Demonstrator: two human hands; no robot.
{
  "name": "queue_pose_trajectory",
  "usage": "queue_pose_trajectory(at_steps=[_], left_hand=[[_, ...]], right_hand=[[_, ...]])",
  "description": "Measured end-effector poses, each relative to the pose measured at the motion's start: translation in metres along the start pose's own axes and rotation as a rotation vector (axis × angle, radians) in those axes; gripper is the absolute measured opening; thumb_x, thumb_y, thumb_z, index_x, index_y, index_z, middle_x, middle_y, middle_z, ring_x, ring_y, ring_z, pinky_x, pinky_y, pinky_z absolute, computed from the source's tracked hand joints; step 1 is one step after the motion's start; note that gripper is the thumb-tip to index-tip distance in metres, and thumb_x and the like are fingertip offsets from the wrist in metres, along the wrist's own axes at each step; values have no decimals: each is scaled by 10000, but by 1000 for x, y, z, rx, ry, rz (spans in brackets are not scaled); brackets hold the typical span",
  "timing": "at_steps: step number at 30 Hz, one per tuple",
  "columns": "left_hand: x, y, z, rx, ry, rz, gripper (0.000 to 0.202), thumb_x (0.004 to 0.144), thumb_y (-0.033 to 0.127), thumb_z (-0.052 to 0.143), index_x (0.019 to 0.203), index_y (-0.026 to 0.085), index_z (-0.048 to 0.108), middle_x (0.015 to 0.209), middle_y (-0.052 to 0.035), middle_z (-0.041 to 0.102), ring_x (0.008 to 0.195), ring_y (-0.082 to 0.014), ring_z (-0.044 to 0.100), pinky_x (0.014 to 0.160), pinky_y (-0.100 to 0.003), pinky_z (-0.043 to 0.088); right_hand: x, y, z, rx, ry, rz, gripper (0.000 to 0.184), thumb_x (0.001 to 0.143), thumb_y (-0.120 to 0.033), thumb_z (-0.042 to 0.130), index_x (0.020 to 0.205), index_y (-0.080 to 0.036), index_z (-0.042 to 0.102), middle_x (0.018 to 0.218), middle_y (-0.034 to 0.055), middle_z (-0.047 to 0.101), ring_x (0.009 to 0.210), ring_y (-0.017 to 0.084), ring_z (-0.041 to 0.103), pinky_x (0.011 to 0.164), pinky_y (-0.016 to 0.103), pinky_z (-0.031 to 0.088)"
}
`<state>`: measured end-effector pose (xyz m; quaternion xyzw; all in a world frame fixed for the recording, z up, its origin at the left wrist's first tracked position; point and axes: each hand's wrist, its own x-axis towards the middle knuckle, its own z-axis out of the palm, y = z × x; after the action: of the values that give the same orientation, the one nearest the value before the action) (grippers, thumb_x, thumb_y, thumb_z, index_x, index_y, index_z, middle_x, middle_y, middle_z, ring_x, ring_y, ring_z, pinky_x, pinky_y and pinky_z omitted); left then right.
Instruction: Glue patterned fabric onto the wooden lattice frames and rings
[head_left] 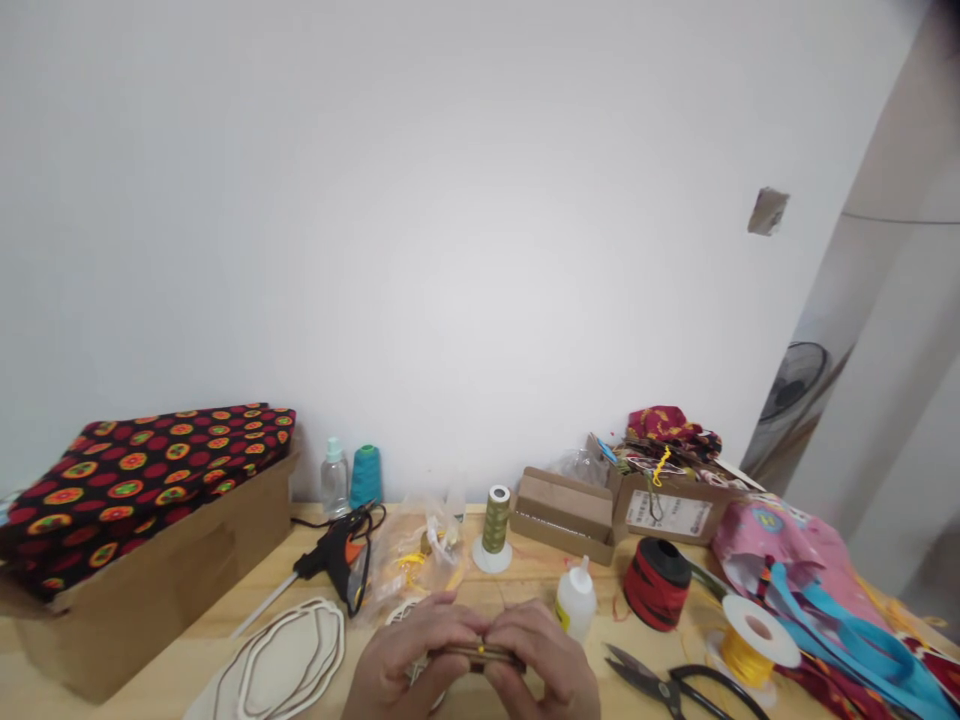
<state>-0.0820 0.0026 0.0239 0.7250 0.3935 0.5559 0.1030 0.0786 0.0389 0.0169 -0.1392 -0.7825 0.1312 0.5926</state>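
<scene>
Both my hands meet low in the middle of the head view, over the table's near side. Between the fingers and thumbs is a thin, flat brown piece (484,654), seen edge-on, with a small yellow spot at its middle; its kind is not clear. My left hand (416,655) is closed on one end, and my right hand (547,660) pinches the other. Beneath and behind the left hand lies a white cut-out shape (401,610), partly hidden. A squeeze bottle (576,600) with a pointed tip stands just behind the right hand.
On the left are a patterned-cloth-topped carton (187,560), white outline pieces (292,665) and a glue gun (337,555). A green thread cone (496,525) stands behind the hands. To the right lie scissors (660,685), a red thread spool (657,590), a yellow ribbon spool (750,645) and blue ribbon (862,650).
</scene>
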Motion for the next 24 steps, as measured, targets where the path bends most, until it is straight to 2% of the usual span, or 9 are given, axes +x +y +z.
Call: queue_pose_trajectory(at_steps=[6,11,14,17,20,24], left_hand=[[-3,-3,0,-30,-46,-113,105,733,271,611,770,320,697,811,26,735,799,-156,670,851,-223,462],[-6,-4,1,-114,-55,-163,145,732,260,615,803,361,692,832,43,731,817,-147,661,836,-206,461],[-11,-9,1,-178,-67,-178,211,707,306,639,902,378,671,896,37,722,835,-159,656,764,-188,491],[-17,-18,0,-182,-56,-216,298,677,334,663,973,370,647,985,17,699,910,-183,635,814,-218,479],[-18,-21,0,-147,-18,-229,189,712,291,628,882,352,682,988,8,697,936,-183,627,820,-235,482],[-13,-16,3,-117,-15,-201,148,699,269,636,803,351,703,893,7,723,848,-173,658,780,-235,505]], right_hand=[[1,-2,1,-21,6,6,185,828,-300,516,759,-173,630,587,47,628,527,128,560,487,201,467],[-4,1,1,-11,0,-15,96,803,-235,551,835,-179,622,634,50,645,555,135,570,508,213,477],[-4,1,-1,3,27,-18,89,797,-225,559,851,-184,617,640,51,646,556,139,572,512,223,478],[-2,-1,-3,23,91,2,119,813,-278,545,818,-187,622,612,48,640,544,143,579,500,224,479],[-1,-3,-2,33,108,59,127,813,-290,543,793,-199,628,613,41,640,549,142,584,507,225,479],[-2,-3,2,70,106,104,165,801,-348,551,821,-211,641,638,40,654,577,147,598,537,230,481]])
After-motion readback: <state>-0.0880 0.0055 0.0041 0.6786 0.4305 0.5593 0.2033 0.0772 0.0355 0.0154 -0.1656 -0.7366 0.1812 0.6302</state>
